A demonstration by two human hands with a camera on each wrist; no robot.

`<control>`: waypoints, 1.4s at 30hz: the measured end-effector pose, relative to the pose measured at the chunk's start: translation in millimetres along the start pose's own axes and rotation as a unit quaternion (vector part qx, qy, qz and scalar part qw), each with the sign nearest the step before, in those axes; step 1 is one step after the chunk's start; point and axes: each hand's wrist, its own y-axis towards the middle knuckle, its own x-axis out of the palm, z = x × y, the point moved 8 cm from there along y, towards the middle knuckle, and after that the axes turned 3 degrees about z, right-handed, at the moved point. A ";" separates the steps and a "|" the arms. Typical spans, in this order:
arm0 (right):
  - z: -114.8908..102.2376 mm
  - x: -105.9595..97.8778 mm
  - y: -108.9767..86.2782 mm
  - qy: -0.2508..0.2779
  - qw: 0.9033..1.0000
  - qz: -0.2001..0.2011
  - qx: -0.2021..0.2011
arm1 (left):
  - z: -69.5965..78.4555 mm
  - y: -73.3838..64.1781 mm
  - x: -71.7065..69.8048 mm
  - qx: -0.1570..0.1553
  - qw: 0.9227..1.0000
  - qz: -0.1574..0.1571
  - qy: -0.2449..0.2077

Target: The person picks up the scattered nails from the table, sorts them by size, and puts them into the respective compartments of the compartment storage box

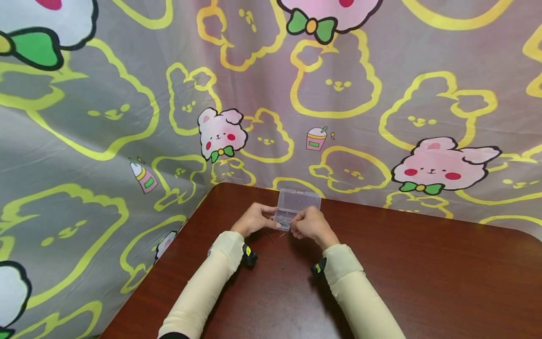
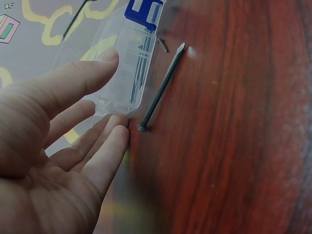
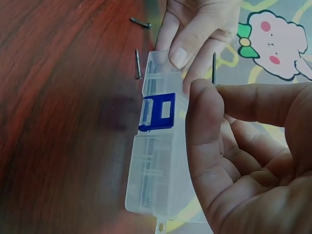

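Observation:
A clear plastic compartment box (image 1: 284,216) with a blue latch (image 3: 161,112) stands at the table's far side, its lid (image 1: 298,200) raised. My left hand (image 1: 256,219) holds the box's left end, thumb at the front and fingers along the end and behind. Over the box, my right hand (image 1: 311,226) pinches a thin dark nail (image 3: 213,67) between thumb and forefinger; the nail (image 2: 74,22) also shows in the left wrist view. Several nails (image 2: 140,68) lie inside the front compartment. In front of the box lie a long nail (image 2: 162,87) and a shorter one (image 2: 163,45).
Another small nail (image 1: 283,266) lies nearer on the brown wooden table (image 1: 402,268). A patterned curtain (image 1: 360,132) hangs right behind the table's back edge and along its left side. Wrist cameras (image 1: 250,256) sit on both wrists.

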 end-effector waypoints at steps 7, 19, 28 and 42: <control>6.6 -2.8 7.1 0.000 1.000 0.019 0.008 | -0.8 -0.9 0.9 0.000 1.000 0.001 -0.009; 5.8 -3.6 11.7 -0.033 0.999 0.021 0.023 | -0.8 -0.6 1.2 -0.002 1.000 0.003 0.003; -0.1 -1.9 18.2 -0.096 0.995 0.027 0.023 | -2.3 -0.4 1.9 0.001 1.000 -0.003 -0.007; -6.1 7.9 30.7 -0.172 0.984 0.044 -0.001 | -1.3 0.9 -0.6 0.011 1.000 0.004 -0.005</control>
